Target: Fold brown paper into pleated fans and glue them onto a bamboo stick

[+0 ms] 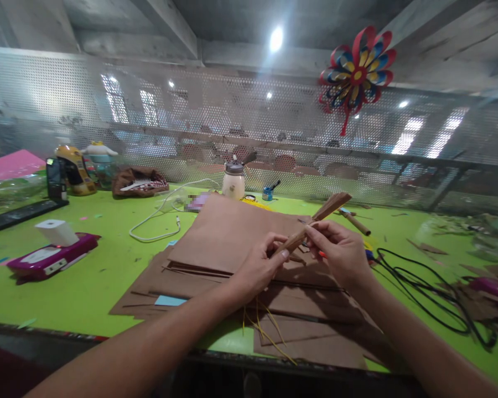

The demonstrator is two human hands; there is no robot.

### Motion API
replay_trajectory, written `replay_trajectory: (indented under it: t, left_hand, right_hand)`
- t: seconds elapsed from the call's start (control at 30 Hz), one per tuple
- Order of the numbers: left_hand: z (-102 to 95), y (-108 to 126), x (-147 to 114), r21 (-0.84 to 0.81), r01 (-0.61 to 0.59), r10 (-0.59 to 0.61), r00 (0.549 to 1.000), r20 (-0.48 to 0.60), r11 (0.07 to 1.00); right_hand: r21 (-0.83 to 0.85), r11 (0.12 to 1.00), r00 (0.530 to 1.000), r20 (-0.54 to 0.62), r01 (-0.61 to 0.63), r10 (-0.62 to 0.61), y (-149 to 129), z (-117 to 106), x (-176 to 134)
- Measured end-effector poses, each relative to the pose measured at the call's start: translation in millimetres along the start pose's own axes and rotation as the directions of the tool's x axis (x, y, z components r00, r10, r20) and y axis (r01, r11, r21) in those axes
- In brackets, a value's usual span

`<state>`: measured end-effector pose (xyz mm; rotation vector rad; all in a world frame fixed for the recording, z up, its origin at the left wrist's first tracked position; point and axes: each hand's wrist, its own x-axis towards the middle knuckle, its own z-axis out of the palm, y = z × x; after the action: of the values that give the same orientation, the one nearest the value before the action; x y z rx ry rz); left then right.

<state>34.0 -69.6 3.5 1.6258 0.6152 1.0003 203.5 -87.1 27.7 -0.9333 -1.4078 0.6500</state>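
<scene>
A bundle of folded brown paper [295, 240] slants up to the right above a stack of brown paper sheets [236, 232]. My left hand [262, 264] is closed around its lower end, thumb on top. At its middle, the thumb and fingers of my right hand [339, 250] pinch together against the paper. A thin dark tip [302, 221] pokes out by those fingertips; what it belongs to I cannot make out. The bundle's fanned upper end [332, 204] extends past my right hand. Thin yellow strings [269, 333] hang beneath my left hand, over the front of the stack.
The green table [108, 221] carries a purple power strip [53, 258] with a white charger, a white cable [149, 239], and a jar [233, 181]. To the right lie a black cord [419, 287] and paper scraps [429, 247]. A perforated metal screen [216, 132] stands behind.
</scene>
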Motion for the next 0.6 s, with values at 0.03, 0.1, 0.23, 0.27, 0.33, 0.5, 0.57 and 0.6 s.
replay_trajectory:
  t: [0.03, 0.1, 0.23, 0.27, 0.33, 0.5, 0.57, 0.6]
  left_hand:
    - [0.0, -0.2, 0.1, -0.004, 0.004, -0.004, 1.000, -0.003, 1.000]
    - [0.3, -0.5, 0.3, -0.014, 0.018, -0.018, 1.000, -0.009, 1.000]
    - [0.7, -0.7, 1.0, -0.053, 0.045, -0.046, 0.999, -0.013, 0.998]
    - [0.5, -0.9, 1.4, -0.068, 0.047, -0.048, 0.999, -0.009, 0.997]
    - [-0.2, -1.7, 2.4, -0.100, 0.051, -0.050, 0.999, 0.007, 0.994]
    - [-3.1, -3.8, 4.7, -0.196, 0.068, -0.071, 0.997, -0.005, 0.978]
    - [-4.0, -3.7, 5.4, -0.236, 0.082, -0.088, 0.996, -0.018, 0.968]
    - [-4.4, -3.4, 5.7, -0.256, 0.093, -0.103, 0.994, -0.027, 0.962]
  right_hand:
    - [-0.006, 1.000, 1.000, -0.010, -0.006, 0.006, 0.7, 0.0, 0.2]
    - [-0.013, 1.000, 1.000, -0.022, -0.006, 0.005, 2.1, -0.1, 0.7]
    - [-0.027, 1.000, 1.000, -0.028, 0.011, -0.012, 4.9, 0.8, 1.3]
    - [-0.026, 1.000, 0.999, -0.030, 0.012, -0.013, 5.2, 1.3, 1.3]
    - [-0.013, 1.000, 0.999, -0.044, 0.011, -0.012, 4.3, 2.6, 1.0]
    - [-0.015, 1.000, 0.988, -0.155, 0.025, -0.027, -4.3, 3.7, -0.6]
    - [-0.013, 1.000, 0.983, -0.184, 0.018, -0.020, -5.9, 3.0, -1.0]
    - [-0.006, 1.000, 0.982, -0.188, 0.015, -0.016, -5.8, 2.7, -1.0]
